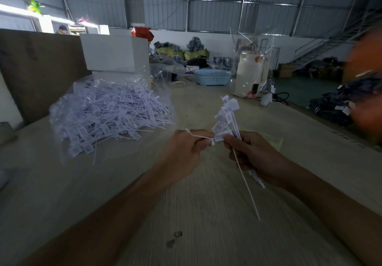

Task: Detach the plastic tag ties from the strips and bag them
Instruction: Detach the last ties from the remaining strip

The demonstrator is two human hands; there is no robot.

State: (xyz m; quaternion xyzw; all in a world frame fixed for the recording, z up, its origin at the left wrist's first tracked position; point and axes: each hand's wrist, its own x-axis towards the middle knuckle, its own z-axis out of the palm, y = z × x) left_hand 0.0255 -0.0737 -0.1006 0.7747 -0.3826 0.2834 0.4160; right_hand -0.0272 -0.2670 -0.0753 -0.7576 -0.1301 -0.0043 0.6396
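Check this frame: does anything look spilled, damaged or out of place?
Mostly orderly. One thing: several tag ties at the near edge of the heap appear to lie outside the clear bag on the table. Left hand and right hand hold the strip normally.

Dim indoor light, bright window glare top-left, wide-angle warp, blurry edges

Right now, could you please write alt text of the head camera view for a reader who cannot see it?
Two hands work above a wooden table: the left hand pinches a thin white strip, and the right hand holds a bundle of white tag ties. To the left lies a clear bag full of loose ties.
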